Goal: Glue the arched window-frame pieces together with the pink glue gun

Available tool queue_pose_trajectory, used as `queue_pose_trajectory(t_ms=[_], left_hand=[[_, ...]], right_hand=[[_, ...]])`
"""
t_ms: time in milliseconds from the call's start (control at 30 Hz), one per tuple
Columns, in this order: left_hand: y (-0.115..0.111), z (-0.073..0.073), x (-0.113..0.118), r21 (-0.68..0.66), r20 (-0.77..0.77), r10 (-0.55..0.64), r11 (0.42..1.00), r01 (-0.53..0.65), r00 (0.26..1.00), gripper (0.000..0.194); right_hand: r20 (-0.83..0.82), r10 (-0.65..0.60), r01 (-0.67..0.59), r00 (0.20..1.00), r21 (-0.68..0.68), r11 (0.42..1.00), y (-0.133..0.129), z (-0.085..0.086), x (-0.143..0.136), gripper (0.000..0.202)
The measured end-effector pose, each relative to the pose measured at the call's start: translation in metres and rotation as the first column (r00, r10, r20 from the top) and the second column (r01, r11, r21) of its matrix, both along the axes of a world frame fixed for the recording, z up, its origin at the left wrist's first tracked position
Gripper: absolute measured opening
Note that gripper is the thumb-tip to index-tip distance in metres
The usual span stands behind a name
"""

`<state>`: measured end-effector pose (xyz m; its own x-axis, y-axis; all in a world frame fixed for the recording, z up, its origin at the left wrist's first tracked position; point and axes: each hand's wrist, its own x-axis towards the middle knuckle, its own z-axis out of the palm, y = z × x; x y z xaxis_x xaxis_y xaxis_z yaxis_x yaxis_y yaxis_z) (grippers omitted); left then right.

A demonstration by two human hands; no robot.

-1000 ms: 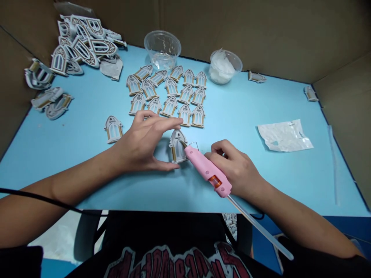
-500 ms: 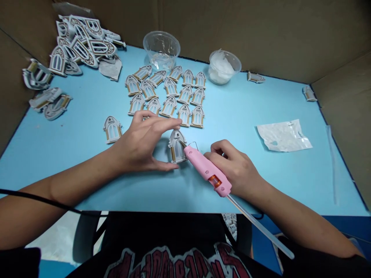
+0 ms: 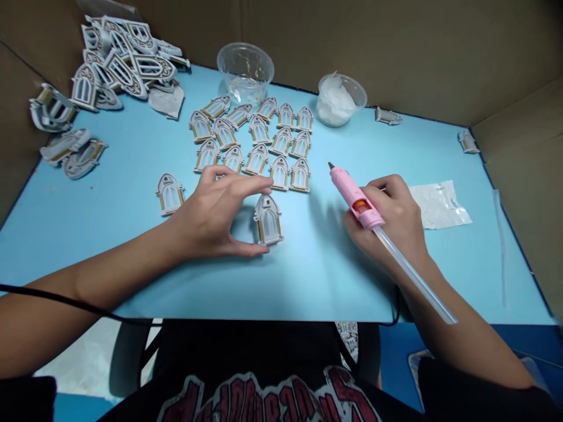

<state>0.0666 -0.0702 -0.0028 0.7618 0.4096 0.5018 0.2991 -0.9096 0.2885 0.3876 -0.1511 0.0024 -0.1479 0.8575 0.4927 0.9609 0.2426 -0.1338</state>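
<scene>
My left hand spans a small arched window piece, white with gold sides. Its fingertips are at the pointed top and its thumb at the base, steadying it on the blue table. A pink hot glue gun is gripped in my right hand, its nozzle pointing up and left, apart from the piece. A clear glue stick sticks out of its back end. One more arched window piece lies left of my left hand, and rows of similar pieces lie just beyond it.
A heap of larger window frames fills the back left corner. Two clear plastic tubs stand at the back, the right one holding white material. A plastic packet lies at right. A black cable crosses my left forearm.
My right hand has drawn the glue gun away from the window piece, up and to the right. My left hand stays at the piece.
</scene>
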Motion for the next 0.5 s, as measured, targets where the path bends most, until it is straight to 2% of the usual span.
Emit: queue_pose_trajectory(t_ms=[200,300,367,500], left_hand=[[0.000,-0.012,0.002,-0.181,-0.185,-0.019,0.983,-0.015,0.983,0.095],[0.003,-0.013,0.001,-0.250,-0.267,-0.024,0.967,-0.045,0.963,0.098],[0.005,-0.011,-0.001,-0.297,-0.293,-0.075,0.955,-0.016,0.953,0.092],[0.005,-0.006,0.000,-0.322,-0.337,-0.182,0.944,0.069,0.924,0.066]], right_hand=[[-0.019,-0.042,0.043,0.999,0.030,0.999,0.003,0.005,0.003,0.010],[-0.021,-0.065,0.065,0.998,0.044,0.997,0.003,0.006,0.005,0.013],[-0.025,-0.055,0.056,0.998,0.028,0.998,0.004,0.005,0.006,0.012],[-0.028,0.004,-0.003,1.000,0.030,1.000,0.004,0.000,0.006,0.009]])
